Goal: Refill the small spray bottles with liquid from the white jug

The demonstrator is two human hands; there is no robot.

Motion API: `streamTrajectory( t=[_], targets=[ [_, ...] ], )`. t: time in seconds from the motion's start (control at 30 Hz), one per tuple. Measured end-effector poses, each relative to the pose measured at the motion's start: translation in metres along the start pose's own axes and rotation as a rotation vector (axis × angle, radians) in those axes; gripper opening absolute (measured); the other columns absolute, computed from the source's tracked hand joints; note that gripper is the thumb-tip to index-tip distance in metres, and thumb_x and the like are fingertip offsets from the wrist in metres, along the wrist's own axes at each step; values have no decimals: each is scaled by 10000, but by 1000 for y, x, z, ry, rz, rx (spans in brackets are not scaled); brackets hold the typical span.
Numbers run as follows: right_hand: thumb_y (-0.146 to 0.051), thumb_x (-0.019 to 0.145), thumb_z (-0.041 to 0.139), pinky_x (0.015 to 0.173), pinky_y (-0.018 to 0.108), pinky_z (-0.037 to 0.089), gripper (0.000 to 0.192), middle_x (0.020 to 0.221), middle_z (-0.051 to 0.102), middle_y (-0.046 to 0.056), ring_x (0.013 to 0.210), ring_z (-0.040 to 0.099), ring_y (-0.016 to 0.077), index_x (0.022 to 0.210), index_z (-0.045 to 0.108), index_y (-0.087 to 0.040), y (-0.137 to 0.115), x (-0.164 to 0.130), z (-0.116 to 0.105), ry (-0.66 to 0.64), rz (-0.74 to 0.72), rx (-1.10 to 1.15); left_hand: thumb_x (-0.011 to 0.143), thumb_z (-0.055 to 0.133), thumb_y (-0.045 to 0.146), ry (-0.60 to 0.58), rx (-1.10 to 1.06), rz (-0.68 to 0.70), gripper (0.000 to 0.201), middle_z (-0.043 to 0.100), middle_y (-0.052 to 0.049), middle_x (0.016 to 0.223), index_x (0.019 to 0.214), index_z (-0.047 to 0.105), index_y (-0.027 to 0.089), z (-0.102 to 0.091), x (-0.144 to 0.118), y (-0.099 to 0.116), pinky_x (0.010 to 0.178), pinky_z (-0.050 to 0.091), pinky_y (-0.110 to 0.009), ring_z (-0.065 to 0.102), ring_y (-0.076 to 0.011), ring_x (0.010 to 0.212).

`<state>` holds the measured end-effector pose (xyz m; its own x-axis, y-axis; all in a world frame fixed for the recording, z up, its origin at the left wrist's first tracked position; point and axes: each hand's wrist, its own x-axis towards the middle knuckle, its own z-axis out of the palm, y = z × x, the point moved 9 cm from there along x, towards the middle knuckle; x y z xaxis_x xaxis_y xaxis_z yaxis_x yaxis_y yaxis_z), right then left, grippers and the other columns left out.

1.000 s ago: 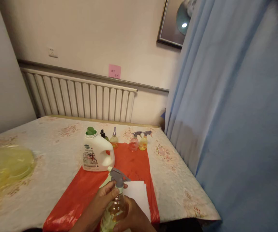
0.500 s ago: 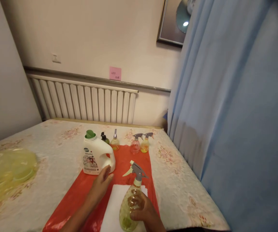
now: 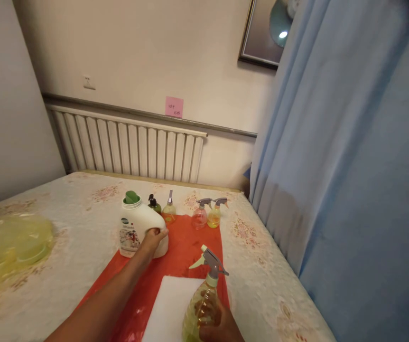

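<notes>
My left hand [image 3: 153, 240] is closed round the handle of a white detergent jug [image 3: 143, 219], which stands upright on a red sheet [image 3: 186, 247]. The jug has a printed label and an open neck with a green spout inside. In my right hand [image 3: 216, 321] is a clear yellow-green spray bottle [image 3: 200, 306] with a grey trigger head, tilted slightly. Its lower end runs out of view. Beneath it lies a white folded cloth or paper [image 3: 169, 304], partly covered by the bottle.
Behind the jug stand a dark pump bottle [image 3: 154, 204] and a small spray bottle [image 3: 169, 212]. Pink [image 3: 199, 217] and yellow [image 3: 214, 217] spray bottles stand to their right. A translucent yellow bag or basin [image 3: 15, 247] lies left; a blue curtain [image 3: 318, 142] hangs right.
My left hand has moved forward from beside the jug and closed on its handle. The spray bottle in my right hand has shifted right and down in view.
</notes>
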<state>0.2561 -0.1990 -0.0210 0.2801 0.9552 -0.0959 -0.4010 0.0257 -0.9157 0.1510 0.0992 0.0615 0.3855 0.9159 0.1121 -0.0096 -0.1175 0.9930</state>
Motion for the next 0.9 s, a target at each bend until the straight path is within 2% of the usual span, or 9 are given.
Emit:
streamTrajectory(
  t=[0.1, 0.23, 0.43, 0.57, 0.77, 0.9],
  targets=[
    [-370, 357, 958, 830, 427, 514, 874, 1061, 690, 105, 957, 670, 317, 1148, 632, -193, 6, -1, -5, 13, 33, 16, 880, 672, 282, -56, -4, -16, 149, 764, -50, 980, 922, 684, 141, 6, 3, 2, 981, 504, -451, 703, -212, 997],
    [-341, 316, 973, 852, 440, 510, 942, 1113, 691, 131, 1027, 658, 348, 1176, 622, -188, 15, -1, -18, 72, 65, 16, 841, 681, 259, -39, 35, 1, 122, 751, -35, 923, 894, 670, 150, 2, 5, 5, 973, 497, -432, 701, -200, 927],
    [-415, 340, 968, 920, 497, 489, 929, 1114, 700, 145, 1123, 626, 387, 1177, 631, -195, 12, -4, -17, 62, 68, 47, 676, 671, 329, 37, 152, 29, 227, 757, -74, 884, 843, 678, 177, -22, -3, 13, 952, 488, -384, 687, -295, 965],
    [-379, 331, 978, 926, 516, 484, 986, 1127, 690, 139, 1008, 674, 358, 1227, 610, -201, 14, -5, -10, 31, 121, 29, 664, 637, 363, 47, 198, 54, 248, 759, -78, 878, 824, 687, 179, -35, -9, 33, 921, 490, -368, 686, -305, 949],
    [-387, 295, 981, 872, 482, 490, 949, 1073, 707, 132, 1002, 665, 354, 1164, 647, -209, 13, -6, -4, 108, 60, 56, 670, 662, 388, 21, 212, 106, 319, 750, -64, 871, 892, 700, 161, -47, -22, 74, 880, 496, -352, 675, -285, 903],
    [-392, 303, 977, 859, 462, 487, 918, 1044, 715, 109, 985, 654, 333, 1145, 658, -211, 11, -9, 4, 85, 52, 18, 695, 677, 421, 7, 205, 92, 361, 760, -85, 919, 925, 702, 144, -55, -45, 81, 879, 496, -352, 676, -293, 935]
  ],
)
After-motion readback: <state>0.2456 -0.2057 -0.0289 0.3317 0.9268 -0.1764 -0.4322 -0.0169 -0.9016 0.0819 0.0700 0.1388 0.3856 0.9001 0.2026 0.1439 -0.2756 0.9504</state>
